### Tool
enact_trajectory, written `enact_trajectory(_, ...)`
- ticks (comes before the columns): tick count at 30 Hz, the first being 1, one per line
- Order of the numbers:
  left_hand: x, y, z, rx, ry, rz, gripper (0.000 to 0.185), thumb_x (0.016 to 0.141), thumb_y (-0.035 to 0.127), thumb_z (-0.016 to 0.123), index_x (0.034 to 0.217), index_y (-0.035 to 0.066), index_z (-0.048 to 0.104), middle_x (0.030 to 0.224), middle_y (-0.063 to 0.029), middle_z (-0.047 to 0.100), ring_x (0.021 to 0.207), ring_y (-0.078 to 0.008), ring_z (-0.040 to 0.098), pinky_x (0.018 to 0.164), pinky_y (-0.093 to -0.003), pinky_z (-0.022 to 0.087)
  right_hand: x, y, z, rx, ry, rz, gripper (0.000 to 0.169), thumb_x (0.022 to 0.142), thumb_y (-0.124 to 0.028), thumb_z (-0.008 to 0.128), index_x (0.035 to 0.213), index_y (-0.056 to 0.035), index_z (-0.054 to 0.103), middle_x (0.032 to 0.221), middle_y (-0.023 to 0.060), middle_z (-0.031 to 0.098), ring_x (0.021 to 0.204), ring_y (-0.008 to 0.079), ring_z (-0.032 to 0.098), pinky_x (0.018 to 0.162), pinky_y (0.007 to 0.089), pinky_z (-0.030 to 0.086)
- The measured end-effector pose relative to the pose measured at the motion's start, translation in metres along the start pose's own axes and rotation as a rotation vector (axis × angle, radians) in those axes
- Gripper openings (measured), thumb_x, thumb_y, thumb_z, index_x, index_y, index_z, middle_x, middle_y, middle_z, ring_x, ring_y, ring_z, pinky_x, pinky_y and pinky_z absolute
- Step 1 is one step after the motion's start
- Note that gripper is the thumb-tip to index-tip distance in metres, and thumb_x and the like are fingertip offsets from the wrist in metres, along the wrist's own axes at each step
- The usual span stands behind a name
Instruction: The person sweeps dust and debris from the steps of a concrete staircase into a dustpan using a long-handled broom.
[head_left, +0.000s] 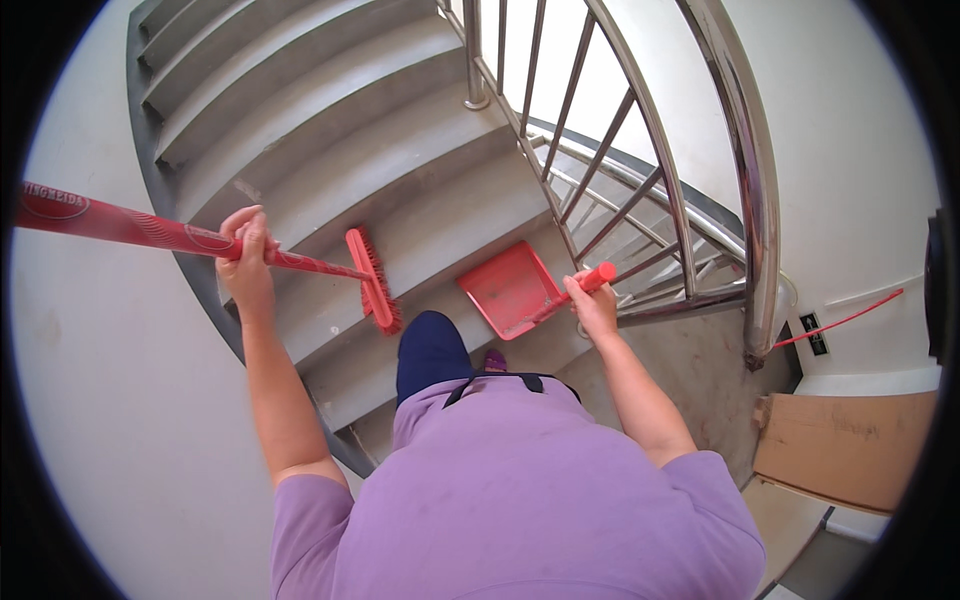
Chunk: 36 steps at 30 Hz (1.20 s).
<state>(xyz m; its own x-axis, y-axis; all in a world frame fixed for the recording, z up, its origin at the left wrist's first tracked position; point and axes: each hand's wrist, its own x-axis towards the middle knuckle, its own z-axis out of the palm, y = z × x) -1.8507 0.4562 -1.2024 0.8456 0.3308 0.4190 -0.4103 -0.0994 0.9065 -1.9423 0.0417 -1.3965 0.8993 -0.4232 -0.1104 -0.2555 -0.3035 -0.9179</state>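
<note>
My left hand (250, 244) grips the red handle of a push broom (367, 281), whose red bristled head is at a stair tread left of centre. A red plastic dustpan (514, 289) is held by its upright handle in my right hand (595, 301), beside the metal railing. Some grey dust and debris lies in the pan, mostly near its handle side. The broom head and dustpan are apart, with part of a grey step between them. My dark blue trouser leg and one purple shoe show just below them.
Grey stairs (360, 161) curve up to the upper left along a white wall (97, 360). A stainless steel railing (679, 225) runs at the right, with lower stairs visible through it. A cardboard box (844, 446) stands at the lower right.
</note>
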Motion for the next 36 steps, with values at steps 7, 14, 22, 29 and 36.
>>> enact_trajectory(7,-0.003,0.005,-0.007,0.021,-0.037,0.032,0.011,0.085,0.006,0.056,0.095,0.003,0.059,0.062,0.0019,0.047,0.052,-0.0044,0.042,0.051,-0.0194,0.038,-0.014,-0.01,-0.011,-0.062,-0.141,0.021,0.039,0.072,-0.028,0.071,0.097,-0.0017,0.058,0.083,0.0086,0.062,0.08,0.0194,0.06,0.07,0.0319,0.047)
enact_trajectory(14,0.02,0.023,-0.061,0.073,0.006,0.076,0.011,0.085,0.004,0.057,0.097,0.003,0.058,0.061,0.0015,0.047,0.049,-0.0046,0.041,0.049,-0.0202,0.038,-0.005,-0.011,-0.053,-0.326,-0.295,-0.196,0.056,0.066,0.008,0.054,0.12,-0.0048,0.048,0.11,0.0104,0.055,0.1,0.0192,0.052,0.079,0.0284,0.047)
enact_trajectory(22,0.044,0.01,-0.12,0.308,0.017,-0.001,0.011,0.084,0.008,0.061,0.096,0.006,0.061,0.064,0.0053,0.047,0.052,-0.0017,0.041,0.047,-0.018,0.035,-0.004,-0.121,-0.072,-0.068,0.061,-0.13,0.033,0.085,-0.01,0.056,0.117,-0.0074,0.052,0.093,0.0016,0.054,0.064,0.005,0.048,0.05,0.0187,0.039)
enact_trajectory(29,0.051,-0.094,-0.134,0.332,-0.164,-0.085,0.013,0.081,0.01,0.064,0.094,0.006,0.062,0.071,0.0057,0.051,0.066,-0.0027,0.044,0.059,-0.018,0.037,-0.035,-0.269,0.056,0.221,-0.379,-0.358,0.035,0.086,-0.017,0.057,0.12,-0.008,0.051,0.105,0.0043,0.056,0.086,0.0087,0.054,0.07,0.0208,0.043)
enact_trajectory(36,0.022,-0.101,-0.024,0.248,-0.461,-0.058,0.012,0.083,0.013,0.064,0.093,0.007,0.062,0.073,0.0061,0.051,0.068,-0.0038,0.046,0.061,-0.02,0.039,-0.036,-0.332,0.102,0.492,-0.521,-0.442,0.061,0.083,-0.014,0.063,0.134,-0.0074,0.031,0.121,0.0097,0.047,0.113,0.02,0.046,0.093,0.0312,0.04)
